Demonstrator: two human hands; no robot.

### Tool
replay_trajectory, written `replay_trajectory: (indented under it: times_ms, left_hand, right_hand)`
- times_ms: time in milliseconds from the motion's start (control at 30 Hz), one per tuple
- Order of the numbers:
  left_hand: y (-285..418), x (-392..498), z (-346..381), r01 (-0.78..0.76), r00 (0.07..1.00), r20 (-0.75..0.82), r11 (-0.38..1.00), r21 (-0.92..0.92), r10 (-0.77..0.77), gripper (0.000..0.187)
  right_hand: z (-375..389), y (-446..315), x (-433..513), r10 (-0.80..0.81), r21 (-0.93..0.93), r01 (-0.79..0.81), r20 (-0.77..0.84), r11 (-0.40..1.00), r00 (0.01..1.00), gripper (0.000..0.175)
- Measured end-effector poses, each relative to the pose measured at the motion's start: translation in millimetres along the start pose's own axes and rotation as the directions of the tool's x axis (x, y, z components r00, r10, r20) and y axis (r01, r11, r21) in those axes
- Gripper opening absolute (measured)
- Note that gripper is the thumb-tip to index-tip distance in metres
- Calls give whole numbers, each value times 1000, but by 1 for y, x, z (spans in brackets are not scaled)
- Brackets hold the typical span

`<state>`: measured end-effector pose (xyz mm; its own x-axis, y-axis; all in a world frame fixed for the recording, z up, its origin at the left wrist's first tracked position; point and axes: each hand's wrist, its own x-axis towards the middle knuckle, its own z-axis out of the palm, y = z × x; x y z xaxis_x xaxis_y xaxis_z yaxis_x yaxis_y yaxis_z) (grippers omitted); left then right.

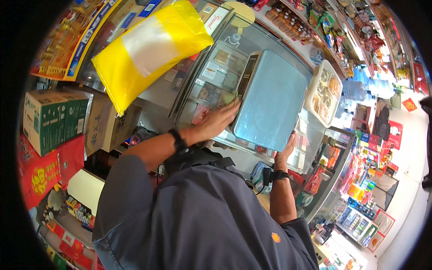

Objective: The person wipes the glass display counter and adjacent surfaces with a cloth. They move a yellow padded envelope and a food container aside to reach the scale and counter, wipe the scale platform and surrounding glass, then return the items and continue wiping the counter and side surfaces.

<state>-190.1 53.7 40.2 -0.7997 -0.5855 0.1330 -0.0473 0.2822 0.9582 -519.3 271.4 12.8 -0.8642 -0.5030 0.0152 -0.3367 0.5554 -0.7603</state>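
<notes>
A weighing scale (270, 101) with a wide blue-grey pan sits at a slant on the glass display counter (233, 138). Along its left side runs a dark display panel (247, 76). My left hand (221, 116) lies against that side, its fingertips at the casing and slightly blurred. On the opposite side, my right hand (287, 146) holds the lower right edge, partly hidden by the pan. A white tray of food (324, 92) rests just right of the scale. To the left lies a yellow plastic mailing bag (152, 52) with a pale label area.
Small boxes with price tags (216, 69) show under the counter glass. Green and brown cartons (54, 118) are stacked at left above red bags (50, 172). A round yellow stool (241, 13) stands beyond the counter. Shelves of bottled drinks (287, 22) line the far side.
</notes>
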Motion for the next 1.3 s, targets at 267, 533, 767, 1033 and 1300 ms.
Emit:
replay_trajectory:
  times_ms: [267, 533, 767, 1033, 1300]
  left_hand:
    - [5, -14, 21, -24, 987, -158, 1000, -18, 21, 54]
    - [-22, 69, 10, 27, 958, -281, 994, -103, -55, 49]
    - [17, -67, 61, 93, 944, -294, 978, -188, -147, 50]
    - [7, -27, 41, 61, 950, -301, 995, -80, -83, 48]
    - [-30, 101, 4, 33, 940, -338, 999, -8, -34, 47]
  right_hand:
    - [-1, 3, -1, 2, 63, -4, 33, 998, 999, 63]
    - [-2, 5, 4, 0, 19, -1, 68, 1000, 998, 64]
    - [-1, 11, 9, -19, -20, 21, 90, 1000, 996, 64]
    - [-2, -2, 2, -26, -9, 27, 56, 1000, 998, 65]
    - [0, 10, 6, -82, -27, 83, 28, 996, 996, 60]
